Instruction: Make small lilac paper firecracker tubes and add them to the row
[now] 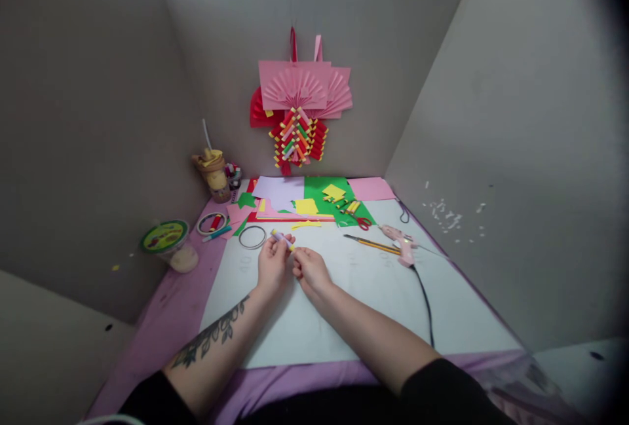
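Observation:
A small lilac paper roll (282, 238) with yellow ends is held over the white board (344, 320). My left hand (274, 259) is closed round the roll, its fingertips and thumb pressed on it. At the roll's lower right end, my right hand (310, 268) is closed in a pinch on the yellow tip. Beyond my hands lie yellow paper pieces (306, 207) and a green sheet (319, 186) with several small green and yellow rolls (352, 206). Red-handled scissors (363, 222) rest at that sheet's near edge.
A pink glue gun (405, 248) with a black cord and a pencil (378, 245) lie to the right. Tape rings (252, 238), a lidded cup (170, 241) and a drink cup (216, 179) stand left. Paper fans (295, 84) hang on the grey back panel.

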The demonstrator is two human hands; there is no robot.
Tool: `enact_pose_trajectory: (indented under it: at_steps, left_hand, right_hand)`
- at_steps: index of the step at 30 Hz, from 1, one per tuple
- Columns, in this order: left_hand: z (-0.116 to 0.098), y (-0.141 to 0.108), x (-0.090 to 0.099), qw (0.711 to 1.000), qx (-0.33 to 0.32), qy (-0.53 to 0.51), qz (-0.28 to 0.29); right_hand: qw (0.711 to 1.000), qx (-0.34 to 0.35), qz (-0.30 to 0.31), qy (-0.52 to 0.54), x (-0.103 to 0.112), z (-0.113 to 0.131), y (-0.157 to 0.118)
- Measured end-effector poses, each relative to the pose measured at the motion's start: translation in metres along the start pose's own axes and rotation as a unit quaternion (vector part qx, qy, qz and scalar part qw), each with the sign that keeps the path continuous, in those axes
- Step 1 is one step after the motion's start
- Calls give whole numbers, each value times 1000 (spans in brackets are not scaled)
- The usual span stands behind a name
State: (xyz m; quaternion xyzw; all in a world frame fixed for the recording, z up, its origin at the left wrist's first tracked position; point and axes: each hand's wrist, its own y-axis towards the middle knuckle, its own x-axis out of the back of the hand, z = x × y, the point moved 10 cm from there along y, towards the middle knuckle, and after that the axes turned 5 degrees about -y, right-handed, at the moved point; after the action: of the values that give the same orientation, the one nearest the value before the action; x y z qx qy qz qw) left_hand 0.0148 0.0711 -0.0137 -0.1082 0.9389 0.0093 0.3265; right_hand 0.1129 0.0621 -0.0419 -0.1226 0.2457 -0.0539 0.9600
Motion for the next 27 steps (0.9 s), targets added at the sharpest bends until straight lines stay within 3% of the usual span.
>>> enact_pose_trajectory:
  at_steps: [8, 14, 16, 18, 20, 23, 25, 27]
  left_hand:
    - [-14, 10, 9, 999, -22, -19, -34]
    - [-57, 39, 39, 993, -77, -36, -79]
    - [-76, 47, 54, 986, -107, -39, -119]
    - [-82, 51, 60, 986, -103, -31, -126]
    - [-72, 50, 53, 993, -66, -10, -99]
    - [-36, 40, 29, 999, 28, 45, -12]
    - [-14, 27, 14, 992, 76, 89, 42]
    - [-1, 14, -6, 964, 81, 212, 142]
  right_hand:
    - [1000, -8, -15, -20, 6, -1, 0]
    - [998, -23, -35, -51, 15, -4, -4]
    - [998, -20, -51, -44, 24, 4, 3]
    - [997, -7, -72, -29, 37, 21, 16]
    - [996, 12, -91, -14, 49, 42, 31]
    - [996, 17, -83, -1, 55, 62, 46]
    - [999, 4, -44, -17, 48, 62, 45]
    - [996, 19, 19, -85, 34, 60, 36]
